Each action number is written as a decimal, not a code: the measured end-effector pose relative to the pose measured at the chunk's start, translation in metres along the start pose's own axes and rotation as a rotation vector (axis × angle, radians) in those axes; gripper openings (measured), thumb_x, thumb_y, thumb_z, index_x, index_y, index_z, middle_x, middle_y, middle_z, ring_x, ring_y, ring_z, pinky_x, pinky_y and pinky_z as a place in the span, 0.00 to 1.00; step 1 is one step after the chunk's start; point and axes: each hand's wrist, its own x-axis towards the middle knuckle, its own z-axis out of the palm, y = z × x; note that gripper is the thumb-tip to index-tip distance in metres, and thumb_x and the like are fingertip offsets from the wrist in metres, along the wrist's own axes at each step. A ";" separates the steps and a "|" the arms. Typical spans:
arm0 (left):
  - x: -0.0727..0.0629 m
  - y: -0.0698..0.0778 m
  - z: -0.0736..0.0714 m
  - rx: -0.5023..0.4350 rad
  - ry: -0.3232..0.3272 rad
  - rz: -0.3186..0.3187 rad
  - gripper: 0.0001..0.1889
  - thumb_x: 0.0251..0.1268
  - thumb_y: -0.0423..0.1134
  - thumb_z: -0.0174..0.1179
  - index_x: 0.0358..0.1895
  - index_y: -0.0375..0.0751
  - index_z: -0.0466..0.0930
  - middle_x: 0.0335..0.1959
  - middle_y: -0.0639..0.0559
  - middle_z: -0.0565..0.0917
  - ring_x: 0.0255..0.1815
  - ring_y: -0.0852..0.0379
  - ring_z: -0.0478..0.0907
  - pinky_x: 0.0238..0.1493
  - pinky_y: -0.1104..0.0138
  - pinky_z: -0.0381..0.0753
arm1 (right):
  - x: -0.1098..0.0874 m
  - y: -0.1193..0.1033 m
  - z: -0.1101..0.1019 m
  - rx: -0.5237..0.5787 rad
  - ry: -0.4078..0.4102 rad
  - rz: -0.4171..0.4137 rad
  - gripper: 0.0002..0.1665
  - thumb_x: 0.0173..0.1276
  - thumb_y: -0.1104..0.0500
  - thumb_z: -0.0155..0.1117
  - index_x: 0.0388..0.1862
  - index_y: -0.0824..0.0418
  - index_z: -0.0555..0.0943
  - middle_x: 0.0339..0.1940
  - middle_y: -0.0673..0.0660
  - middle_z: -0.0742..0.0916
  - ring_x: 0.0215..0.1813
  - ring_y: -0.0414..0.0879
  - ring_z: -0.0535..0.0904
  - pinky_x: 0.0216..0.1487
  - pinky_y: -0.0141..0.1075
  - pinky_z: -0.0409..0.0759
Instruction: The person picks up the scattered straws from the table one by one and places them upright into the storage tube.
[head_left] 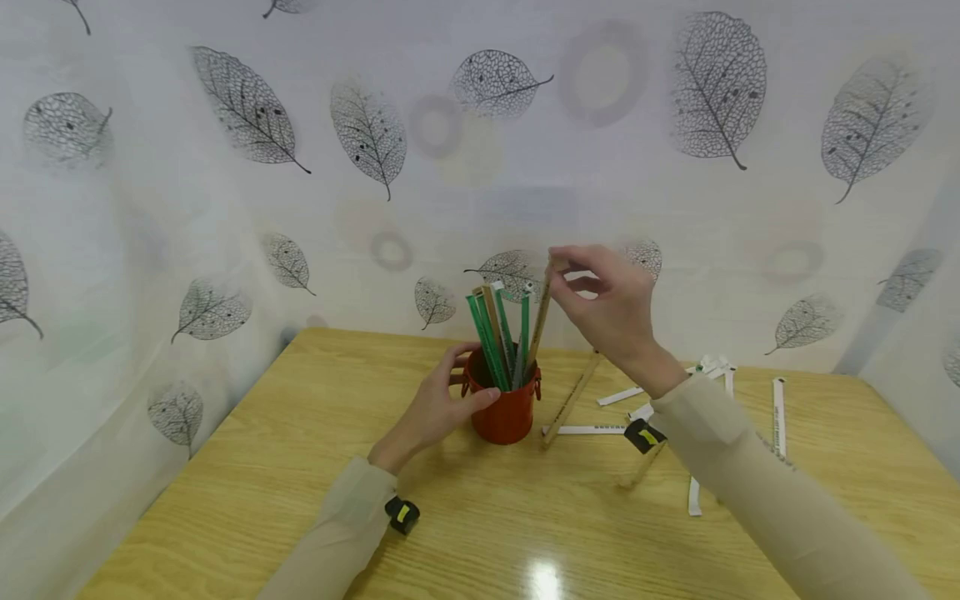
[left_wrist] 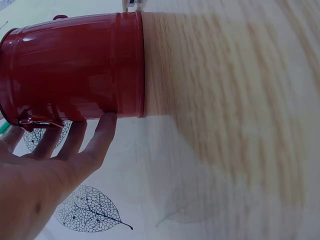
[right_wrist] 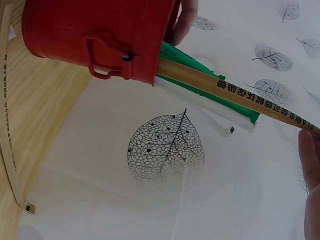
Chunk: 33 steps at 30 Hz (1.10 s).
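A small red metal bucket [head_left: 504,418] with side handles stands upright on the table. My left hand [head_left: 438,404] holds it from the left, with the thumb near the front rim and fingers along the far side. Several green-wrapped straws [head_left: 483,342] lean inside, with brown and white ones among them. Above the rim at right, my right hand [head_left: 611,300] pinches the top end of a brown paper-wrapped straw [right_wrist: 200,79] between thumb and fingertips. That straw's lower end is in the bucket, hidden by the wall. Dark printed characters run along its wrapper in the right wrist view.
Right of the bucket a brown straw [head_left: 573,396] lies across a white-wrapped straw [head_left: 581,430]. More white straws [head_left: 780,417] are scattered further right, some hidden beneath the right forearm. A pale leaf-print cloth [head_left: 480,208] hangs behind the wooden table [head_left: 300,400].
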 end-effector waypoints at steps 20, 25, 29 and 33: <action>0.002 0.000 0.000 0.006 -0.001 -0.018 0.36 0.66 0.54 0.66 0.75 0.66 0.61 0.72 0.48 0.73 0.67 0.40 0.75 0.66 0.42 0.76 | -0.052 0.016 0.020 0.061 -0.131 0.020 0.19 0.56 0.82 0.67 0.47 0.75 0.84 0.38 0.65 0.90 0.37 0.56 0.89 0.37 0.29 0.88; 0.001 0.000 0.000 0.008 0.004 -0.014 0.36 0.66 0.54 0.66 0.75 0.64 0.61 0.72 0.47 0.72 0.67 0.40 0.75 0.66 0.41 0.76 | -0.058 0.018 0.022 0.076 -0.156 0.043 0.19 0.56 0.82 0.67 0.47 0.74 0.84 0.38 0.66 0.90 0.37 0.56 0.89 0.38 0.27 0.87; 0.000 0.001 0.000 0.006 0.001 -0.013 0.36 0.66 0.54 0.66 0.75 0.65 0.61 0.72 0.47 0.72 0.68 0.40 0.75 0.66 0.41 0.76 | -0.062 0.019 0.023 0.067 -0.169 0.032 0.20 0.55 0.82 0.67 0.48 0.74 0.84 0.39 0.66 0.90 0.37 0.55 0.89 0.37 0.26 0.87; 0.001 0.001 -0.001 0.006 -0.003 -0.022 0.36 0.66 0.54 0.66 0.75 0.66 0.61 0.72 0.48 0.72 0.68 0.40 0.75 0.67 0.41 0.76 | -0.065 0.020 0.023 0.066 -0.184 0.039 0.20 0.57 0.82 0.68 0.49 0.73 0.84 0.40 0.65 0.90 0.37 0.55 0.89 0.38 0.26 0.87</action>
